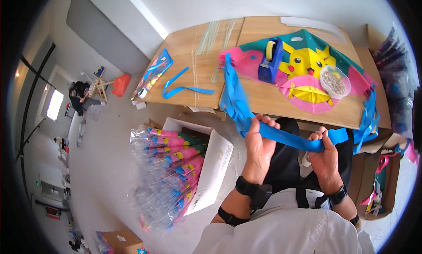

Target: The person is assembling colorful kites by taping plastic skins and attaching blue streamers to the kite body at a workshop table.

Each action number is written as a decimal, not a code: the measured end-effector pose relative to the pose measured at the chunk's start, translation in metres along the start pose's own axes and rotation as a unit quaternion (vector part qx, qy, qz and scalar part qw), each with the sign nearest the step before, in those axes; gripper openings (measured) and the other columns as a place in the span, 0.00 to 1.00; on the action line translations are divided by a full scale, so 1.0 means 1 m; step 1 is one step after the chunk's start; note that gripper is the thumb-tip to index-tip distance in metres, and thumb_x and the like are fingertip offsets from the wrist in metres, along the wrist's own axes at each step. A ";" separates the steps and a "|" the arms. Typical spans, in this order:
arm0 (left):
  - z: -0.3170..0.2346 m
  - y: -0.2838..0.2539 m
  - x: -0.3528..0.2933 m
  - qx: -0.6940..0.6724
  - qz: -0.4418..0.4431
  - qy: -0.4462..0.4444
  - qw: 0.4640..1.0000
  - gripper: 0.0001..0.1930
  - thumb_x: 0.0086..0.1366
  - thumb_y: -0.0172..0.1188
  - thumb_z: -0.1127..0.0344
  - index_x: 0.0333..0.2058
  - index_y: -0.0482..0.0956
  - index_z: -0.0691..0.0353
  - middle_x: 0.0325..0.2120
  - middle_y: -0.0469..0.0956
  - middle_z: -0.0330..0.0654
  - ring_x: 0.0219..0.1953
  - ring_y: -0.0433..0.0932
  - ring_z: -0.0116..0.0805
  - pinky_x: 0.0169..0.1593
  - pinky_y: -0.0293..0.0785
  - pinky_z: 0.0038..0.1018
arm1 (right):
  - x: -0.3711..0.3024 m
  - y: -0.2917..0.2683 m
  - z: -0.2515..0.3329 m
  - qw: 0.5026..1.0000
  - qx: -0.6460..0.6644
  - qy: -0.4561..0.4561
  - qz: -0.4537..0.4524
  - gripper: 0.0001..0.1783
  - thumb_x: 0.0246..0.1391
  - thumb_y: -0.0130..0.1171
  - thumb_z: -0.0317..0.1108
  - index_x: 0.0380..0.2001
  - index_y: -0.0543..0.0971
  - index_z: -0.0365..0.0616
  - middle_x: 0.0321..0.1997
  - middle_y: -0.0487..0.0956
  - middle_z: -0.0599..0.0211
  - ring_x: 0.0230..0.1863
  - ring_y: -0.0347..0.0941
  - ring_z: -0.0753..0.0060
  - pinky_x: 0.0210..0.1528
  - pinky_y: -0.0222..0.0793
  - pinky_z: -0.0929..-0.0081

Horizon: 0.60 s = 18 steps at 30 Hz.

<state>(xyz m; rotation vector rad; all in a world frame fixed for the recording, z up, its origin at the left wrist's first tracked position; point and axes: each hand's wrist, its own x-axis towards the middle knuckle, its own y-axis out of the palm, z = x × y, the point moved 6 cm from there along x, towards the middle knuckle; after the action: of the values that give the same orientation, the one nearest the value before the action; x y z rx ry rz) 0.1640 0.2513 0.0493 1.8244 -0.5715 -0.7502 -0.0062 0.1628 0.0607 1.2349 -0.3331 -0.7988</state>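
Note:
A kite [259, 47] with a yellow cartoon animal on pink and green lies on the table, blue tails hanging from both its sides. My left hand [259, 144] is closed around the blue ribbon [290, 140] of the left tail, in front of the table edge. Farther right, my right hand [324, 159] pinches the same strip near its free end, which sticks out past the fingers. Between my hands the ribbon sags a little. A bunch of more blue strips [235, 98] runs from the kite's left corner down to my left hand.
On the kite stand a blue tape dispenser [270, 62] and a clear bowl of small pieces [335, 82]. A loose blue strip [187, 92] and a folded kite [156, 73] lie left. Wrapped kites [171, 175] fill a white box [211, 175] below. Another person [79, 98] sits far left.

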 end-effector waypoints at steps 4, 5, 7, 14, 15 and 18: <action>-0.018 -0.013 0.002 0.036 0.006 0.096 0.995 0.17 0.64 0.59 0.54 0.40 0.70 0.62 0.27 0.73 0.42 0.30 0.72 0.38 0.39 0.70 0.40 | -0.008 -0.040 0.028 0.996 0.068 -0.019 -0.054 0.08 0.65 0.48 0.33 0.40 0.71 0.40 0.32 0.71 0.66 0.37 0.68 0.68 0.53 0.67 0.70; -0.015 -0.012 0.003 0.041 0.016 0.102 0.994 0.17 0.64 0.59 0.54 0.40 0.70 0.62 0.27 0.73 0.42 0.30 0.72 0.38 0.39 0.71 0.39 | -0.011 -0.056 0.037 0.994 0.074 -0.033 -0.073 0.08 0.65 0.47 0.33 0.40 0.71 0.40 0.32 0.71 0.66 0.37 0.68 0.68 0.53 0.67 0.70; -0.011 -0.010 0.003 0.057 0.037 0.119 0.991 0.16 0.65 0.59 0.55 0.40 0.70 0.62 0.27 0.73 0.42 0.29 0.72 0.37 0.38 0.71 0.39 | -0.016 -0.094 0.052 0.990 0.099 -0.049 -0.092 0.10 0.65 0.48 0.35 0.40 0.71 0.39 0.33 0.73 0.64 0.40 0.71 0.67 0.54 0.68 0.68; 0.033 0.036 -0.026 0.259 0.186 0.041 0.947 0.14 0.72 0.48 0.57 0.34 0.71 0.62 0.18 0.68 0.39 0.19 0.66 0.30 0.28 0.67 0.31 | -0.069 -0.094 0.050 0.858 -0.443 0.254 -0.050 0.16 0.59 0.57 0.41 0.33 0.78 0.36 0.33 0.81 0.54 0.41 0.80 0.62 0.46 0.76 0.65; 0.043 0.041 -0.030 0.284 0.222 0.021 0.933 0.13 0.72 0.48 0.58 0.34 0.71 0.63 0.18 0.68 0.40 0.17 0.66 0.30 0.27 0.67 0.30 | -0.075 -0.091 0.054 0.763 -0.575 0.294 -0.022 0.16 0.59 0.58 0.41 0.32 0.79 0.35 0.31 0.81 0.54 0.39 0.81 0.63 0.45 0.77 0.67; 0.070 0.042 -0.044 0.394 0.288 -0.030 0.872 0.14 0.72 0.47 0.59 0.34 0.72 0.64 0.17 0.70 0.42 0.17 0.69 0.31 0.25 0.69 0.29 | -0.054 -0.047 0.063 0.772 -0.617 0.144 0.047 0.14 0.55 0.61 0.38 0.35 0.80 0.34 0.34 0.82 0.58 0.38 0.80 0.72 0.38 0.77 0.76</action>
<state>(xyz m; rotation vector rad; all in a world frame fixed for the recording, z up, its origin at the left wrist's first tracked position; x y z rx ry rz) 0.0812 0.2225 0.0796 2.1660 -1.5519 -0.1430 -0.1000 0.1508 0.0482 0.0568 0.3787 -0.5256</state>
